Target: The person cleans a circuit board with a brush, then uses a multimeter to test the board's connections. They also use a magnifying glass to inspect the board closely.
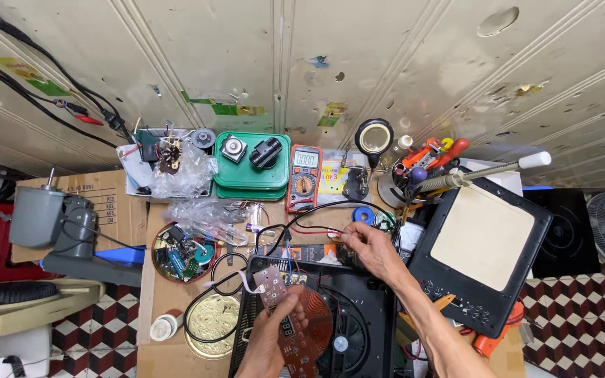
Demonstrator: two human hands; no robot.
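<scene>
The left hand [269,343] is curling its fingers around a long red circuit board [285,318], holding it up over the open black cooker [358,315] on the desk [169,297]. The right hand [372,248] is pinching thin wires [316,227] between its fingertips, just above the cooker's back edge. An orange meter [304,177] is lying farther back, near the green box [250,164].

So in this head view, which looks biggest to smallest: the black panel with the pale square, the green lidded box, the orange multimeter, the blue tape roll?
1. Black panel
2. Green box
3. Orange multimeter
4. Blue tape roll

All lie on the same bench, so nearness hardly skews this.
</scene>
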